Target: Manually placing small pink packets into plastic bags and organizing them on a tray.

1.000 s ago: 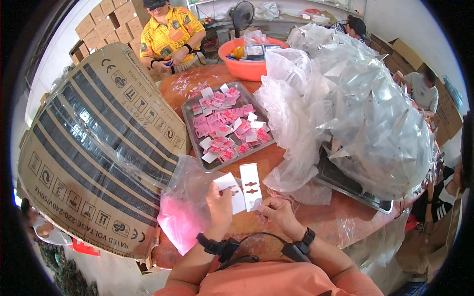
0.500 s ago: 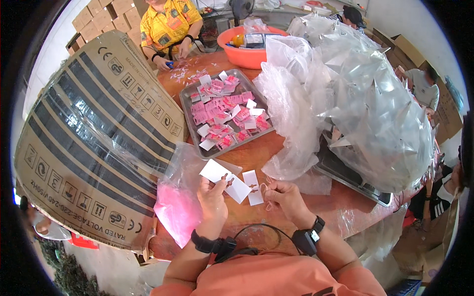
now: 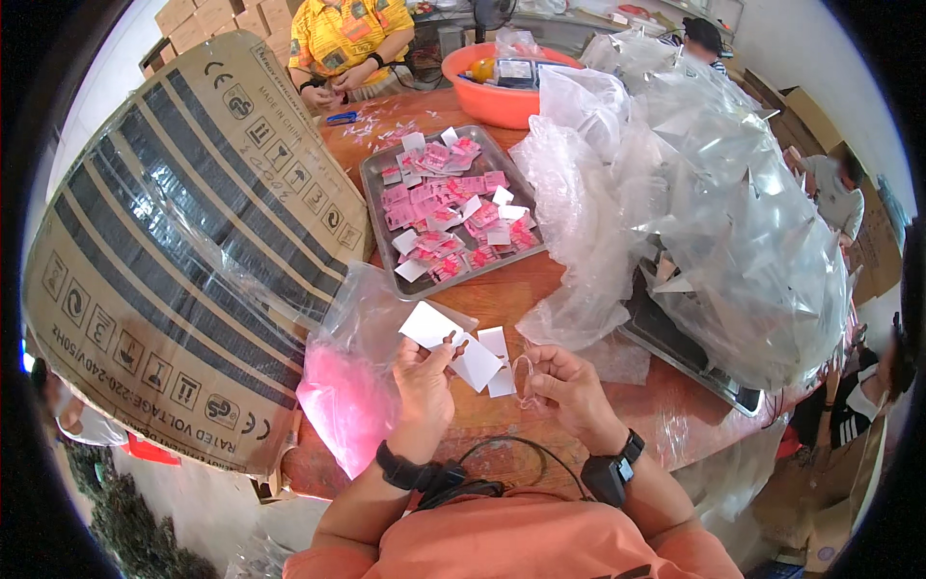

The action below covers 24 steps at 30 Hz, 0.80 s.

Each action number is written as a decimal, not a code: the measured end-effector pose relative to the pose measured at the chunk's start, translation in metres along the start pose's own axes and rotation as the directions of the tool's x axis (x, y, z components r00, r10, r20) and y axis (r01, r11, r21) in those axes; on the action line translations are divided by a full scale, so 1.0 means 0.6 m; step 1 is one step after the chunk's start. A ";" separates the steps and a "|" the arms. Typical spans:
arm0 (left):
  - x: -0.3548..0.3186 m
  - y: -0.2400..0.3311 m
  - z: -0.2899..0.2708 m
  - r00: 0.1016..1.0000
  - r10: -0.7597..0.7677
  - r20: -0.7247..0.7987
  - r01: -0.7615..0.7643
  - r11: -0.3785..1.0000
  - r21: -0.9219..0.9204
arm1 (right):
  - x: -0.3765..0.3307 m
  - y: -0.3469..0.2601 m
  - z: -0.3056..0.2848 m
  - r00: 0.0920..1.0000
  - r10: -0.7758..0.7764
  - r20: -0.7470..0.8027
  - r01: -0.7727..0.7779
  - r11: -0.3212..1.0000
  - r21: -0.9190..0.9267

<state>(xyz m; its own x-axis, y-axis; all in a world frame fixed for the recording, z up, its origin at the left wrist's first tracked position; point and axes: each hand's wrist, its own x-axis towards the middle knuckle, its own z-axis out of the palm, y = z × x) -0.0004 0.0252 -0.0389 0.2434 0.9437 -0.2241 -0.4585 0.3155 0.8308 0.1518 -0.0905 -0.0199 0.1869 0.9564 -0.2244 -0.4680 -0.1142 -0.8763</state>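
Near the table's front edge, my left hand pinches a white card between thumb and fingers. Beside it is a second white card with a small cut-out; whether my left hand holds that one too, I cannot tell. My right hand is closed on a thin, clear loop, just right of the cards and apart from my left hand. Beyond both hands stands a grey metal tray with many pink-and-white carded pieces. A bag of pink pieces lies left of my left hand.
A large cardboard box leans along the left side. Clear plastic bags heap up on the right, partly over a dark tray. An orange basin stands at the back. Across the table, a co-worker sits by a blue tool.
My right hand has turned a little, and the loop now stands more upright beside the cards. The co-worker's hand has let go of the blue tool, which lies on the table.
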 end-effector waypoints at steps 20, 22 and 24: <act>-0.008 -0.068 0.012 0.999 -0.025 -0.036 0.027 0.998 0.062 | 0.005 0.037 0.051 0.927 -0.315 -0.203 0.125 0.771 -0.624; -0.015 -0.061 0.020 0.994 -0.101 -0.045 0.102 0.994 0.032 | 0.008 0.050 0.044 0.914 -0.370 -0.166 0.151 0.691 -0.707; -0.018 -0.057 0.027 0.987 -0.144 -0.071 0.145 0.989 0.019 | 0.006 0.053 0.045 0.925 -0.344 -0.162 0.131 0.688 -0.714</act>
<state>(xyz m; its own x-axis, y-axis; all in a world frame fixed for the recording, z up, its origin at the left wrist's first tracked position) 0.0263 0.0029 -0.0566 0.2451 0.8933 -0.3767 -0.4019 0.4472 0.7991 0.1141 -0.0832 -0.0369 0.4736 0.8804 0.0254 0.3192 -0.1447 -0.9366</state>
